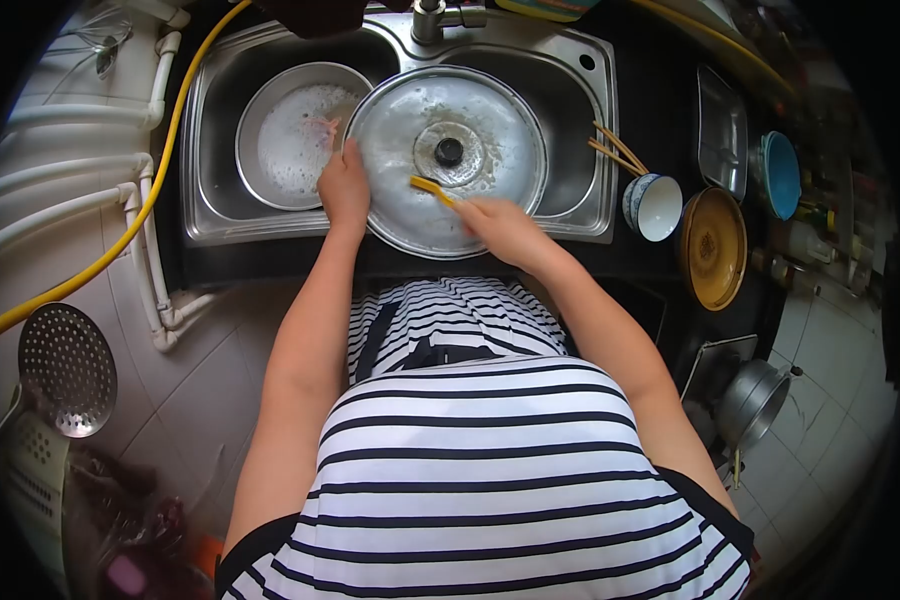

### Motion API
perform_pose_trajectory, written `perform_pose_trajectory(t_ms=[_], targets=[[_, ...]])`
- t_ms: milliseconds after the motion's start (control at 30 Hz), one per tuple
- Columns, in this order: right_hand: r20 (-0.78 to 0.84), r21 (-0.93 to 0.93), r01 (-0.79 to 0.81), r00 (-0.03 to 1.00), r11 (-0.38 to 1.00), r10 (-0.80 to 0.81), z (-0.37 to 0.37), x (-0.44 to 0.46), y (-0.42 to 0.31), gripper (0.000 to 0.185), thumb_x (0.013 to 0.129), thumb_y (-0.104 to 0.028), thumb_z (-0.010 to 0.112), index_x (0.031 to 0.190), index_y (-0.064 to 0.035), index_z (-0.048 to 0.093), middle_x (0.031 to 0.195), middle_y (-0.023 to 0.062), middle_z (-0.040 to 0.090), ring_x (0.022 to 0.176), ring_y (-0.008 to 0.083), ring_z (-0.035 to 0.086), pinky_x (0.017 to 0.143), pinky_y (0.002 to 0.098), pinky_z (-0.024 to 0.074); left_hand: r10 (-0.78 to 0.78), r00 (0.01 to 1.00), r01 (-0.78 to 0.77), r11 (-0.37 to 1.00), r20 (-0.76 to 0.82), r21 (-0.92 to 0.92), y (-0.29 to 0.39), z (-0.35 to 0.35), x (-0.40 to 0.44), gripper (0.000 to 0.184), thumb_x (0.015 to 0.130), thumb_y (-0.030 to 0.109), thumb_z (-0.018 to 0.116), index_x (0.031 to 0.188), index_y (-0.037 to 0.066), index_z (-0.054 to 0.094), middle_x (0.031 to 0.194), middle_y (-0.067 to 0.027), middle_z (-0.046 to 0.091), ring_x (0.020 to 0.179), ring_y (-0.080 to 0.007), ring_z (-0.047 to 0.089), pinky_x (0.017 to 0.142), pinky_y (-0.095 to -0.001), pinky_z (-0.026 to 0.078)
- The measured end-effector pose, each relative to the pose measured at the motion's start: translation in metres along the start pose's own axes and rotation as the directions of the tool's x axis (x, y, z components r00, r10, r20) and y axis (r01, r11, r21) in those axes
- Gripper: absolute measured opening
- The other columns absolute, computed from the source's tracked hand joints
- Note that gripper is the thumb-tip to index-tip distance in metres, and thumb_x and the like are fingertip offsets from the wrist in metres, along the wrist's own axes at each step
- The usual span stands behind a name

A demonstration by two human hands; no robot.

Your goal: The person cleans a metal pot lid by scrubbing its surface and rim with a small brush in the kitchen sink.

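Pot lid [448, 112]: big, round and shiny metal, knob side up. It lies over the double sink [610, 100], across the middle wall and part of the right-side bowl. Its left edge reaches the washbasin [242, 150]; I can't tell if they touch.
Left hand [344, 190]: grasping the left edge of the lid.
Right hand [495, 232]: wrapped around a small yellow brush [432, 190], with the brush end at the lid, below the knob. The fingers are blurry.
Weight: probably not too heavy, but so wide that it may tip if held on just one side.
Stiffness: it looks hard and should not bend like cloth.
Slipperiness: smooth metal may slide, more so if it is wet or soapy. I can't tell how wet it is.
Breaking: it looks like metal all over, so it should not crack easily. A bump could dent it.
Black knob [449, 152]: right in the middle, a good place to lift with one hand. Dull, blotchy marks sit around it.
Rim: good for holding steady. Two hands on opposite sides would keep it flat.
Suds: white foam sits in the washbasin.
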State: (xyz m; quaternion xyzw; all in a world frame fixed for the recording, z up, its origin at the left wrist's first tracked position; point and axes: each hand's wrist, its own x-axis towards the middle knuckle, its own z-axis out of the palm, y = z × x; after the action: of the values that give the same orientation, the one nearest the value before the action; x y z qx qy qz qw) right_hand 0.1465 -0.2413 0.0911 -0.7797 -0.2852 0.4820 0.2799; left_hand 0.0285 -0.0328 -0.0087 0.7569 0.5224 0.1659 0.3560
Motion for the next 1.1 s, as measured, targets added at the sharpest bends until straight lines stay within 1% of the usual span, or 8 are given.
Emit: perform_pose_trajectory(t_ms=[100,267,367,467,567,733,833,1100], targets=[[0.005,0.129,0.002,1.0,0.992,-0.003,0.016,0.032,-0.014,0.048,0.1,-0.04,0.045,0.077,-0.0005,0.059,0.071,0.013,0.061,0.067,0.0249,0.056,0.067,0.0382,0.0451,-0.008,1.0,0.008,1.0,-0.012,0.014,-0.003,-0.001,0.0,0.059,0.1,0.046,0.044,0.085,-0.006,0.067,0.084,-0.0298,0.065,0.083,-0.0463,0.063,0.077,-0.049,0.047],[-0.008,0.025,-0.011,1.0,1.0,0.011,-0.006,-0.007,0.017,0.048,0.1,-0.04,0.046,0.075,-0.0004,0.059,0.069,0.0106,0.06,0.066,0.0223,0.055,0.067,0.037,0.0446,-0.017,1.0,0.018,0.999,0.003,-0.034,0.002,-0.001,-0.001,0.058,0.1,0.046,0.043,0.09,-0.005,0.069,0.087,-0.0301,0.066,0.086,-0.0462,0.064,0.08,-0.0483,0.047],[0.002,0.086,-0.114,0.993,0.99,0.115,-0.004,-0.022,0.024,0.049,0.1,-0.04,0.045,0.077,0.0005,0.059,0.07,0.0118,0.06,0.066,0.0225,0.055,0.068,0.0373,0.0447,-0.04,0.999,0.04,0.999,0.013,-0.004,0.007,-0.006,-0.004,0.057,0.1,0.045,0.043,0.092,-0.004,0.069,0.088,-0.0295,0.067,0.086,-0.0452,0.064,0.08,-0.0473,0.048],[-0.017,0.038,0.013,1.0,0.999,-0.012,0.008,0.007,0.011,0.049,0.1,-0.041,0.045,0.079,-0.0001,0.06,0.071,0.0135,0.06,0.068,0.0259,0.055,0.069,0.0385,0.0448,-0.044,0.999,0.044,0.999,0.026,-0.029,0.005,-0.004,-0.002,0.057,0.1,0.045,0.044,0.091,-0.005,0.069,0.086,-0.0288,0.067,0.085,-0.0448,0.064,0.079,-0.0473,0.048],[-0.002,0.064,-0.038,0.999,0.997,0.038,0.014,0.023,-0.023,0.048,0.099,-0.042,0.045,0.079,-0.0005,0.06,0.073,0.0134,0.061,0.068,0.0273,0.055,0.07,0.0393,0.0449,-0.046,0.998,0.047,0.999,0.03,-0.024,0.003,-0.004,-0.002,0.057,0.1,0.045,0.044,0.091,-0.006,0.069,0.086,-0.0283,0.067,0.084,-0.0449,0.064,0.078,-0.0474,0.048],[-0.001,-0.011,0.033,0.999,0.999,-0.033,-0.008,-0.014,0.025,0.048,0.1,-0.041,0.045,0.08,0.0006,0.06,0.075,0.0142,0.063,0.07,0.0278,0.058,0.071,0.0397,0.045,-0.021,1.0,0.021,0.999,0.011,-0.03,0.009,-0.004,-0.003,0.058,0.1,0.045,0.043,0.091,-0.006,0.069,0.086,-0.0289,0.067,0.085,-0.0458,0.064,0.079,-0.0484,0.048],[0.003,0.034,-0.089,0.996,0.995,0.089,-0.01,-0.031,0.028,0.049,0.1,-0.041,0.044,0.08,0.001,0.06,0.076,0.0146,0.063,0.072,0.0284,0.059,0.071,0.0402,0.0454,-0.025,0.999,0.024,1.0,0.022,0.019,0.001,-0.006,-0.005,0.058,0.101,0.045,0.043,0.092,-0.006,0.069,0.087,-0.0293,0.067,0.086,-0.0462,0.064,0.08,-0.0488,0.047],[-0.02,0.02,0.016,1.0,1.0,-0.016,-0.002,-0.009,0.017,0.048,0.101,-0.04,0.043,0.083,0.0012,0.06,0.073,0.013,0.061,0.071,0.0286,0.057,0.071,0.0404,0.0453,-0.022,0.999,0.022,1.0,0.039,0.001,0.004,-0.003,-0.002,0.058,0.101,0.045,0.041,0.093,-0.006,0.069,0.089,-0.0298,0.067,0.088,-0.0464,0.064,0.081,-0.0491,0.047]])
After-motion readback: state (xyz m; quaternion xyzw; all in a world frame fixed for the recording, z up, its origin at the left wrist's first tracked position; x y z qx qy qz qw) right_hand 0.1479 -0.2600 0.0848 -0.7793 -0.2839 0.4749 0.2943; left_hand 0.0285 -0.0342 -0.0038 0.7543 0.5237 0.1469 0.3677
